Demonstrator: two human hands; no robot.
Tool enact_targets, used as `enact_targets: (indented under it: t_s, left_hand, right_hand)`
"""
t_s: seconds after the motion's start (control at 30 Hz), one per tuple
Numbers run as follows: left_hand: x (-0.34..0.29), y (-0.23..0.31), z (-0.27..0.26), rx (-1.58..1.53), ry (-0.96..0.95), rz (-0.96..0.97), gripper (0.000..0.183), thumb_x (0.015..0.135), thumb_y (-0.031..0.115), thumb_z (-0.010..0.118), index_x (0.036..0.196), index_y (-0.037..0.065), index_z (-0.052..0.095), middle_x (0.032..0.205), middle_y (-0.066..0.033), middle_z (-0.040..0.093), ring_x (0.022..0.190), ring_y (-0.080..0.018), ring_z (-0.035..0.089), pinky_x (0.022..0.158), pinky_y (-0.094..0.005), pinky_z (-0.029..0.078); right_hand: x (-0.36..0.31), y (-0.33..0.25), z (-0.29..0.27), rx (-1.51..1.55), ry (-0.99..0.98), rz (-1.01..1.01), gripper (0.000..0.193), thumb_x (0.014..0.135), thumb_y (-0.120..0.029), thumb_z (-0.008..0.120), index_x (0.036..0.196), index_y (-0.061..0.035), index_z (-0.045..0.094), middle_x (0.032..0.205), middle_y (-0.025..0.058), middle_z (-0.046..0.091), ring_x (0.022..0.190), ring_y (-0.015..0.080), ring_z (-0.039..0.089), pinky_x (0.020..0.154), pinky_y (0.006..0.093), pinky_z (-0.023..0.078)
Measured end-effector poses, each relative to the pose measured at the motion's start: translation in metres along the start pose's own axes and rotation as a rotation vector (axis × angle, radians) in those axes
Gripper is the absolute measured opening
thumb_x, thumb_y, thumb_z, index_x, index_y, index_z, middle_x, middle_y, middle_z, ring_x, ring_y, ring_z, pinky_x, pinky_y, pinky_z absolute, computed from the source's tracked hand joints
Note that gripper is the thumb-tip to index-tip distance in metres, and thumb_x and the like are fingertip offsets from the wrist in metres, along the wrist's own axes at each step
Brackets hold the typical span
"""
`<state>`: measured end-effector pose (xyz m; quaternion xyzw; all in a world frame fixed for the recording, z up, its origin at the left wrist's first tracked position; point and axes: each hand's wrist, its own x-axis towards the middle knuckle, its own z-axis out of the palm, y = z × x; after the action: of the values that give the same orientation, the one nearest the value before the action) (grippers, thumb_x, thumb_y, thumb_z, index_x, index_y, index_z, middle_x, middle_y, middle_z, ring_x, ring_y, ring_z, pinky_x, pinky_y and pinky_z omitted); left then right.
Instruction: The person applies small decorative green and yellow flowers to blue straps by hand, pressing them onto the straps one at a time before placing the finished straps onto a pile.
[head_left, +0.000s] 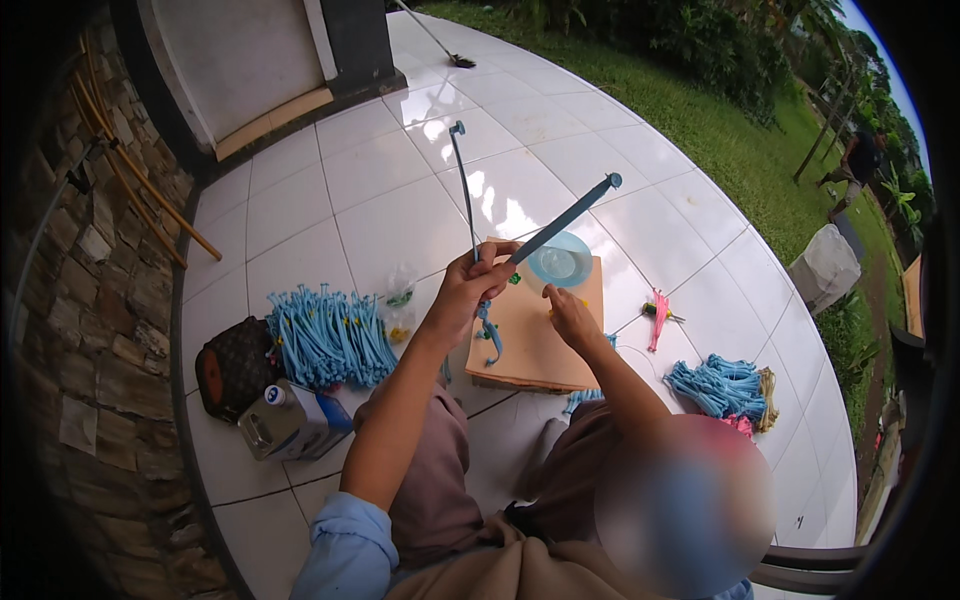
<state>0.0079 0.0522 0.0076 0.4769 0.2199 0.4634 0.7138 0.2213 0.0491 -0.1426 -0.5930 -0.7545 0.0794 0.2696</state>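
Observation:
My left hand [468,292] is closed around light blue straps above a cardboard box. One flat strap [565,220] slants up to the right and ends in a round knob. A thinner strap [465,185] stands up toward the far side, its tip bent over. Knotted blue ends [489,335] hang below that hand. My right hand [572,320] is apart from the straps, fingers pinched near the bowl; a speck of yellow shows at them, too small to name. The light blue plastic bowl [584,246] sits on the far part of the box [540,355].
Left lie a heap of blue straps [330,340], a brown bag [232,368], a metal can [285,425] and a clear plastic bag [400,284]. Right are pink straps [657,320] and a blue bundle [718,385]. A broom [460,60] lies far off; a person [857,165] is on the grass.

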Motion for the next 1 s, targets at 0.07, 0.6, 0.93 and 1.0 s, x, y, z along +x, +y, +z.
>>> enact_targets:
  t_s: [0.07, 0.6, 0.93, 1.0]
  left_hand:
    - [0.001, 0.001, 0.0, -0.027, 0.003, 0.005, 0.034, 0.081, 0.001, 0.057, 0.061, 0.012, 0.032, 0.102, -0.0091, 0.056, 0.054, -0.0042, 0.031, 0.053, -0.019, 0.029]
    - [0.008, -0.024, 0.016, 0.433, 0.263, 0.33, 0.029, 0.082, 0.003, 0.059, 0.065, 0.008, 0.036, 0.076, -0.0006, 0.044, 0.057, -0.001, 0.038, 0.051, -0.0161, 0.032]
    - [0.003, -0.013, 0.031, 0.62, 0.327, 0.24, 0.031, 0.079, 0.007, 0.063, 0.065, 0.007, 0.036, 0.076, -0.0033, 0.054, 0.062, -0.0045, 0.042, 0.058, -0.0188, 0.037]
    - [0.003, -0.013, 0.03, 0.619, 0.305, 0.256, 0.031, 0.079, 0.007, 0.063, 0.065, 0.007, 0.035, 0.077, -0.0047, 0.055, 0.064, -0.0054, 0.045, 0.059, -0.0194, 0.039]
  right_hand:
    - [0.004, -0.001, -0.004, 0.039, 0.069, 0.021, 0.023, 0.073, 0.007, 0.046, 0.094, -0.0016, 0.046, 0.079, 0.0202, 0.057, 0.076, 0.0347, 0.057, 0.067, 0.0419, 0.046]
    - [0.011, -0.125, -0.125, 1.259, 0.415, 0.163, 0.016, 0.076, 0.004, 0.061, 0.092, 0.0018, 0.058, 0.089, 0.006, 0.058, 0.084, 0.0132, 0.057, 0.076, 0.0263, 0.048]
    - [0.021, -0.129, -0.117, 1.457, 0.434, 0.267, 0.029, 0.074, 0.001, 0.067, 0.097, -0.0026, 0.048, 0.082, 0.0097, 0.061, 0.079, 0.0144, 0.058, 0.074, 0.0263, 0.045]
    - [0.024, -0.13, -0.113, 1.47, 0.461, 0.284, 0.034, 0.074, 0.001, 0.067, 0.097, -0.0047, 0.042, 0.081, 0.01, 0.061, 0.078, 0.0142, 0.057, 0.073, 0.026, 0.044]
